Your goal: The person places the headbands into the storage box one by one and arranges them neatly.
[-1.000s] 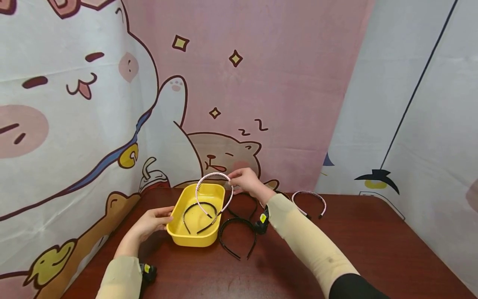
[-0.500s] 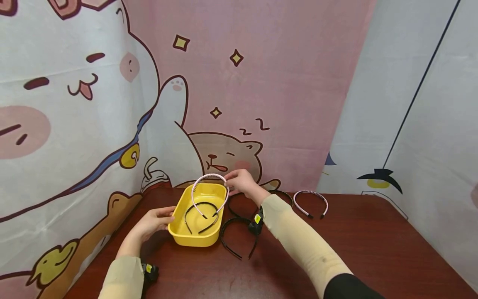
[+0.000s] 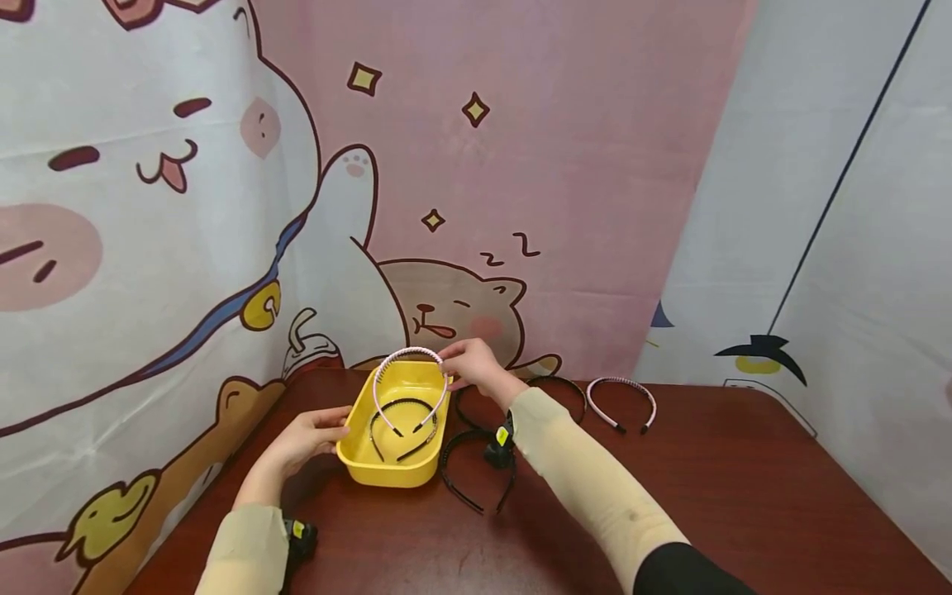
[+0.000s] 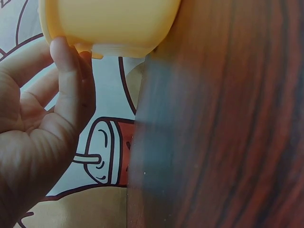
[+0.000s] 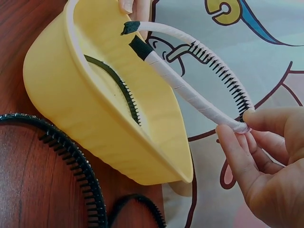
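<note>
My right hand [image 3: 473, 364] pinches a pale pink toothed headband [image 3: 409, 350] between thumb and fingers. The headband hangs over a yellow plastic bin [image 3: 390, 474], its dark-tipped ends pointing down. In the right wrist view, those fingers [image 5: 237, 152] hold one side of the pink headband [image 5: 183, 92], above the bin [image 5: 76, 102]. A black headband [image 5: 114, 78] lies inside the bin. My left hand [image 3: 305, 442] grips the bin's left rim, with fingertips over the edge; in the left wrist view, the hand [image 4: 52, 109] touches the bin's wall [image 4: 114, 23].
Right of the bin, a black headband [image 3: 450, 475] lies on the dark red wooden table [image 3: 669, 496]. Farther back lie another black headband [image 3: 573, 385] and a pink-white one [image 3: 621, 381]. One more dark band sits partly behind my right hand. A cartoon-printed cloth [image 3: 580, 207] hangs behind the table.
My right hand has moved slightly left, carrying the pink headband farther over the bin. My left hand stays at the bin's rim.
</note>
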`<act>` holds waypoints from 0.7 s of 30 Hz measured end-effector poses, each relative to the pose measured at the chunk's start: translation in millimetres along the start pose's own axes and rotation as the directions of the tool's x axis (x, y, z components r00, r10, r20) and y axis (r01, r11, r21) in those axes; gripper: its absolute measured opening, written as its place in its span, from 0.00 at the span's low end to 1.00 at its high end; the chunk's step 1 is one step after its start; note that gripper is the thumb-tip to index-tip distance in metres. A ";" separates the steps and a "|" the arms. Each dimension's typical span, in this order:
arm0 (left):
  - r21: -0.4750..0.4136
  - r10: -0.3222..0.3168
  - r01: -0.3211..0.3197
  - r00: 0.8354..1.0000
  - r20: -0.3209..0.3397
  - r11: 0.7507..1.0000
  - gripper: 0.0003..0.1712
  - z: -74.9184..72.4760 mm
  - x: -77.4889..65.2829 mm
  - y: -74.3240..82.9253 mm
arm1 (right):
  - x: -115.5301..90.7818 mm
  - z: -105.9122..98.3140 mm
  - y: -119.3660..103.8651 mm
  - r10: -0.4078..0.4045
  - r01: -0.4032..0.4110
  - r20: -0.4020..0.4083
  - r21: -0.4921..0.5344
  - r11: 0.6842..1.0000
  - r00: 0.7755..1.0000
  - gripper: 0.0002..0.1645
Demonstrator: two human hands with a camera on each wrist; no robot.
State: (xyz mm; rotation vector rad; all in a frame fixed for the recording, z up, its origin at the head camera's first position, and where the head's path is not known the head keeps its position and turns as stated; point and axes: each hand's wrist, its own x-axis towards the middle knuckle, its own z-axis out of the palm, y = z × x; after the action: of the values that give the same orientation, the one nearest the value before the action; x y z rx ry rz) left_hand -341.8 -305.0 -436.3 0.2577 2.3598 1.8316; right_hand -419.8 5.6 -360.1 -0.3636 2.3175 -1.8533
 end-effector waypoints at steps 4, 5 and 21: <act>-0.004 0.004 -0.004 1.000 0.003 1.000 0.32 -0.2 1.5 -1.5 | 1.8 3.7 0.0 0.000 0.000 0.003 0.016 1.000 1.000 0.15; -0.007 0.002 -0.002 1.000 0.002 1.000 0.32 -0.2 1.8 -2.1 | 2.2 4.7 0.0 0.001 -0.001 0.002 0.017 1.000 1.000 0.16; -0.016 0.007 -0.007 1.000 0.008 1.000 0.31 -1.0 1.6 -2.6 | 4.0 25.2 1.6 0.035 -0.036 -0.036 -0.034 0.999 0.999 0.14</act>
State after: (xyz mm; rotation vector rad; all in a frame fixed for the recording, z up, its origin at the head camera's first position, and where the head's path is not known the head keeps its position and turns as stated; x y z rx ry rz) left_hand -343.7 -306.3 -438.5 0.2707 2.3407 1.8483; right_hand -417.0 -18.8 -367.2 -0.2941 2.3654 -1.8204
